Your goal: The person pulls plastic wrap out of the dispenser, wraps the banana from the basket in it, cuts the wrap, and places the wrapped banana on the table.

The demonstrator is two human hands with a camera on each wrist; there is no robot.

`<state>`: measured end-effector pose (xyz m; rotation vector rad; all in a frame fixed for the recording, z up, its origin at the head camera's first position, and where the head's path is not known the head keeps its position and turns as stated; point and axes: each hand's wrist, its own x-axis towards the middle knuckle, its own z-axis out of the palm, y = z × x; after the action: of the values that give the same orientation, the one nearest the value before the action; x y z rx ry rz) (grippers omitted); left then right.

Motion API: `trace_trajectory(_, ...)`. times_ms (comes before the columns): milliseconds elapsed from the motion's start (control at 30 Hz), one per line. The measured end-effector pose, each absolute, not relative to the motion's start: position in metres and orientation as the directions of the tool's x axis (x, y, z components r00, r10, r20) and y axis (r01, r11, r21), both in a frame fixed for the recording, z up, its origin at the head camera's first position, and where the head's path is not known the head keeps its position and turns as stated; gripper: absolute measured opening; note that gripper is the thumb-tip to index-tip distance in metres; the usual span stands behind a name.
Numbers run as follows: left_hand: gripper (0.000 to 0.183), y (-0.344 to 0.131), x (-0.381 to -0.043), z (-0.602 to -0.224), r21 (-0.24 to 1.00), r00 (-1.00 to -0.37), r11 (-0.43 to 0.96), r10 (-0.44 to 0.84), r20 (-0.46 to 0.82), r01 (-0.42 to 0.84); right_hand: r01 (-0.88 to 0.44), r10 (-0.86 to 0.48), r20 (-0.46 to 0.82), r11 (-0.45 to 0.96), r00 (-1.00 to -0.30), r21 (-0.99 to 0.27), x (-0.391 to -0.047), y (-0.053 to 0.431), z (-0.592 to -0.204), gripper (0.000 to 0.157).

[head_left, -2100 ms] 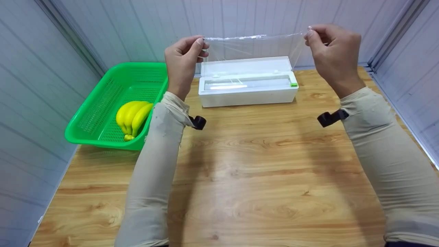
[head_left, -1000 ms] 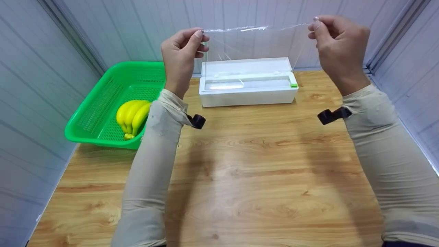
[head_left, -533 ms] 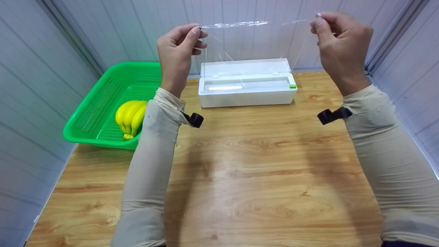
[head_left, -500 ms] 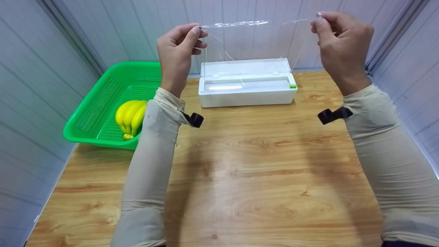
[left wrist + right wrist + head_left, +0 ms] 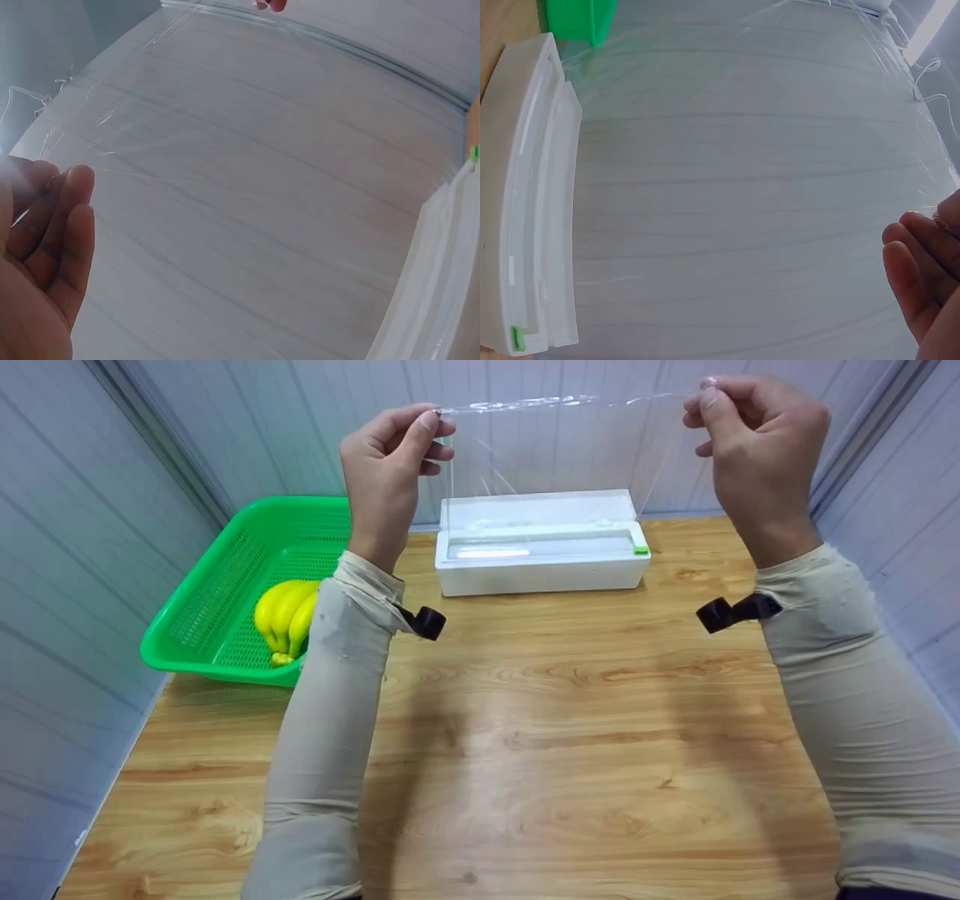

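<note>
A clear sheet of plastic wrap (image 5: pixel 555 450) stretches upward from a white wrap dispenser box (image 5: pixel 544 577) whose lid (image 5: pixel 540 508) is raised at the back. My left hand (image 5: pixel 390 465) pinches the top left corner of the film between thumb and index finger. At the top right corner my right hand (image 5: pixel 765 457) pinches it the same way, held slightly higher. The film's upper edge is gathered into a shiny crinkled strip between the hands. A small green slider (image 5: pixel 640 550) sits at the box's right end. In the right wrist view the box (image 5: pixel 502 187) shows at the left.
Left of the box stands a green plastic basket (image 5: pixel 180 622) with a bunch of bananas (image 5: pixel 285 615) in it, partly hidden by my left sleeve. Panelled walls (image 5: pixel 525 390) enclose the wooden table (image 5: pixel 570 750) at the back and both sides.
Both hands have risen, drawing the film higher above the box. The right hand has also moved to the right and the left hand slightly left. Box and basket stay put.
</note>
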<state>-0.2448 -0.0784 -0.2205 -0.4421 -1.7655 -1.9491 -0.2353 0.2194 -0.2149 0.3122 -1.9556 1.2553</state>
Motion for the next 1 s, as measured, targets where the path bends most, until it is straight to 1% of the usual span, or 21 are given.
trace_trajectory(67, 0.013, -0.078, -0.244, -0.22, 0.833, -0.831, -0.052, -0.125, 0.541, 0.55, -0.573, 0.193, 0.714, 0.473, -0.673, -0.669, -0.234, 0.22, -0.214, 0.016)
trace_trajectory(133, 0.014, -0.077, -0.243, -0.218, 0.828, -0.826, -0.044, -0.12, 0.551, 0.559, -0.6, 0.168, 0.74, 0.483, -0.652, -0.638, -0.233, 0.221, -0.213, 0.017)
trace_trajectory(200, 0.015, -0.076, -0.243, -0.217, 0.82, -0.817, -0.029, -0.114, 0.565, 0.571, -0.634, 0.136, 0.776, 0.5, -0.616, -0.59, -0.232, 0.222, -0.212, 0.018)
trace_trajectory(300, 0.015, -0.075, -0.242, -0.214, 0.812, -0.809, -0.019, -0.106, 0.579, 0.583, -0.685, 0.091, 0.835, 0.527, -0.543, -0.503, -0.232, 0.224, -0.211, 0.02)
trace_trajectory(433, 0.015, -0.074, -0.242, -0.212, 0.805, -0.802, -0.015, -0.103, 0.589, 0.593, -0.706, 0.095, 0.858, 0.527, -0.505, -0.474, -0.232, 0.224, -0.209, 0.019)
trace_trajectory(633, 0.015, -0.075, -0.242, -0.211, 0.802, -0.799, -0.025, -0.106, 0.592, 0.597, -0.718, 0.095, 0.867, 0.521, -0.489, -0.462, -0.23, 0.224, -0.208, 0.019)
trace_trajectory(933, 0.014, -0.074, -0.24, -0.207, 0.785, -0.782, -0.014, -0.102, 0.615, 0.619, -0.701, 0.13, 0.852, 0.512, -0.507, -0.496, -0.227, 0.224, -0.204, 0.018)
trace_trajectory(1000, 0.014, -0.074, -0.24, -0.206, 0.78, -0.777, -0.009, -0.105, 0.621, 0.625, -0.704, 0.13, 0.855, 0.513, -0.502, -0.491, -0.227, 0.224, -0.203, 0.018)
